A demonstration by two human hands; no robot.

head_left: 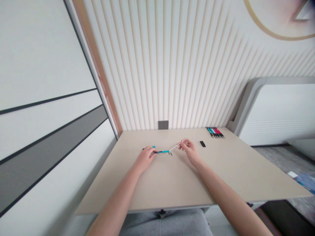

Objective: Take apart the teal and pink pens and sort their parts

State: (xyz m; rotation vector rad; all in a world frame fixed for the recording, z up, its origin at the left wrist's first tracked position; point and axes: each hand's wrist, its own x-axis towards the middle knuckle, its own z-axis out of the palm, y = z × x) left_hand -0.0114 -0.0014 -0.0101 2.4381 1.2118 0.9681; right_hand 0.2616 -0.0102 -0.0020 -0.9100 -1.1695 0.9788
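Two hands are seen low over the bench [172, 183]. The left hand [147, 154] is closed on a teal pen barrel [163, 151], and the right hand [188, 146] is pinched on a thin white refill [175, 147] whose tip meets the barrel's open end. This pen is judged half done: small loose parts [171, 153] lie just beside it, and a teal piece [153, 147] behind the left hand. Two black pieces [202, 143] lie to the right. Further back, a row of whole pens [215, 132] is laid out. No tray or box is seen.
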